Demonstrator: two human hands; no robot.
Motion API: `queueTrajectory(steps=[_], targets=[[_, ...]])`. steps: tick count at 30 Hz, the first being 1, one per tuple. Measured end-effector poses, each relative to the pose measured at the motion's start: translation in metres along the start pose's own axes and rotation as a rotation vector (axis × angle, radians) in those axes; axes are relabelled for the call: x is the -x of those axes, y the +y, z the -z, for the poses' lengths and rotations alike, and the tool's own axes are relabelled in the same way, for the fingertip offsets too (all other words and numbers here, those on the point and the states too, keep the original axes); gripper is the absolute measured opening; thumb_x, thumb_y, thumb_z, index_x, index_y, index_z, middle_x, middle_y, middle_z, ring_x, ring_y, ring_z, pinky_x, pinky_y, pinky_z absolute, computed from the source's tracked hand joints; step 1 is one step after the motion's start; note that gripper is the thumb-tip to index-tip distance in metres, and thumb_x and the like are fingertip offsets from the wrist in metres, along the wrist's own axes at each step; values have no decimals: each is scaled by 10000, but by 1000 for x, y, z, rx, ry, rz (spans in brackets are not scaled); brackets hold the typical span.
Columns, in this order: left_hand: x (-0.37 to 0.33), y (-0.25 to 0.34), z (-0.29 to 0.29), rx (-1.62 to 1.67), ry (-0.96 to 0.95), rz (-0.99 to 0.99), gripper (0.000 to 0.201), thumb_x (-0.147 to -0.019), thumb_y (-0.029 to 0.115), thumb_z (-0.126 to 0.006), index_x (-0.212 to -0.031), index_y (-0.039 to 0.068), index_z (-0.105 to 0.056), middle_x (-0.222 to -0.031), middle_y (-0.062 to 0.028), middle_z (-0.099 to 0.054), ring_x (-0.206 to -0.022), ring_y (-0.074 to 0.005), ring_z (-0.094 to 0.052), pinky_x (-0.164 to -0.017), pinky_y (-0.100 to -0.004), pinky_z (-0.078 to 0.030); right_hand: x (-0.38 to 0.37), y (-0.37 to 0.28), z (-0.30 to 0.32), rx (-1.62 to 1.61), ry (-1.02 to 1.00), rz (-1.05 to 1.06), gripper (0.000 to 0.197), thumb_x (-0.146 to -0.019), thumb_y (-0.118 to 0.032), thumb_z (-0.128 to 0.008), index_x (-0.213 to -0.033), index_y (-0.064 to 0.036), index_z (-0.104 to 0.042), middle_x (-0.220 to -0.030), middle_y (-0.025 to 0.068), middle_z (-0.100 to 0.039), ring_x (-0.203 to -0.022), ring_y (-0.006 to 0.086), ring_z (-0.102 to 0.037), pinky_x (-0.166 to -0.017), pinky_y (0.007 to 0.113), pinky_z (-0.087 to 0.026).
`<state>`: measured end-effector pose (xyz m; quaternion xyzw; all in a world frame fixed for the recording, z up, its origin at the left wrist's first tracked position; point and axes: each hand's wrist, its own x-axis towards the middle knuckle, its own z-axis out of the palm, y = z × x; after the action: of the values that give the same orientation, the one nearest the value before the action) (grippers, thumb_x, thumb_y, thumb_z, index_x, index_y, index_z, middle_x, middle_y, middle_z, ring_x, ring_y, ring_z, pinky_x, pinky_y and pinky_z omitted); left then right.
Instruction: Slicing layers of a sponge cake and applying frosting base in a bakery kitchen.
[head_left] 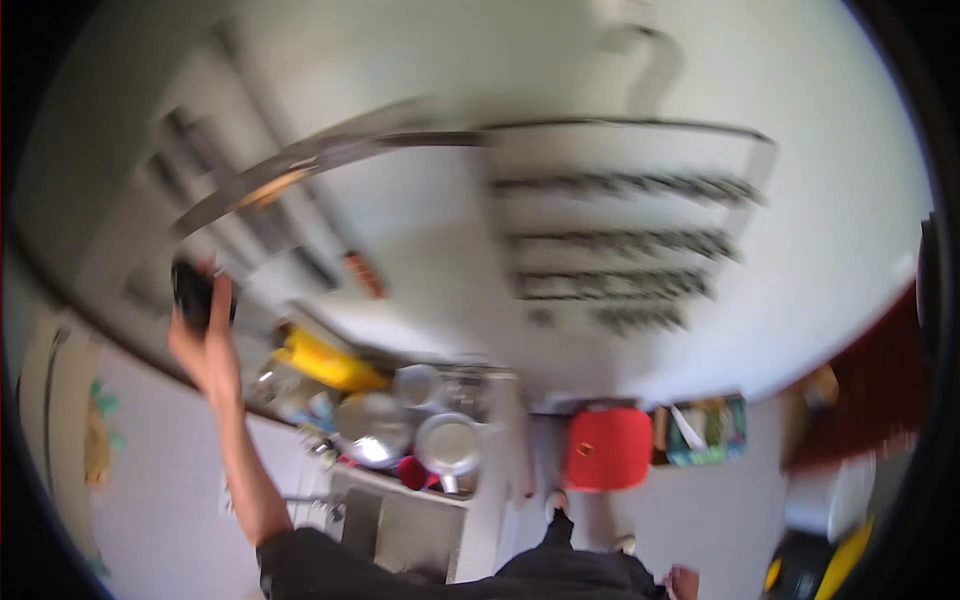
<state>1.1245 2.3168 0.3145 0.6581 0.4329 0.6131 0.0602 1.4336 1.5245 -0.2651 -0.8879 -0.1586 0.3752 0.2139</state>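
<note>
My left arm reaches far out to the upper left. At its end, my left hand (208, 350) is closed round a black object (194, 292), whose kind is blurred by motion. Just above it, a dark curved strip (250, 182) on the wall bears several knives and long-handled tools. One of these has an orange-brown handle (364, 275) that hangs to the right of the hand. Only a small part of my right hand (683, 582) shows, low at the bottom edge by my dark clothing. Its fingers are too small and blurred to read.
Beside the sink (420, 535), pans (448, 445), bowls and a yellow item (335, 362) crowd the counter. A wire rack (620, 240) with several rows hangs on the wall. On the floor stand a red stool (608, 450) and a box (737, 425) of mixed things.
</note>
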Motion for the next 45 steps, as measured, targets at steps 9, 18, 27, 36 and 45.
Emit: queueTrajectory(steps=[9,18,27,36,45], targets=[[422,87,-99,296,-1388,-599,437,-776,49,-759,-1207,105,-720,-957,-103,-727,-759,-246,-692,-669,-349,-555,63,-164,65,-757,27,-14,442,-1027,-412,-577,-1331,-100,-657,-987,69,-753,-867,152,-716,-793,326,-603],[749,454,-46,1497,-1785,-1459,413,-704,223,-762,-1087,84,-700,-933,-77,-697,-776,-297,-703,-692,-391,-571,239,-18,141,-2058,-37,42,531,-1043,-561,-495,-1059,-66,-688,-826,24,-702,-683,112,-646,-618,291,-565],[927,619,68,2021,-1721,-2285,347,-796,123,-654,-1138,120,-713,-1030,-17,-674,-969,-198,-650,-827,-349,-532,327,133,131,-2398,842,118,275,-1060,-205,-459,-1122,-19,-652,-1006,27,-675,-863,104,-629,-747,293,-541],[1071,705,156,2418,-1521,-2408,364,-904,132,-568,-1250,136,-682,-1259,-29,-652,-1229,-203,-588,-1038,-371,-456,389,254,99,-2586,1721,-175,236,-1048,-183,-558,-1163,7,-637,-981,76,-688,-864,181,-667,-776,327,-542],[1188,816,294,2902,-1299,-2381,420,-841,129,-638,-1240,241,-711,-1222,-39,-648,-1191,-207,-608,-1038,-392,-489,501,344,159,-1904,2213,-962,306,-955,-350,-730,-881,-59,-672,-753,-2,-633,-648,95,-574,-571,265,-453]])
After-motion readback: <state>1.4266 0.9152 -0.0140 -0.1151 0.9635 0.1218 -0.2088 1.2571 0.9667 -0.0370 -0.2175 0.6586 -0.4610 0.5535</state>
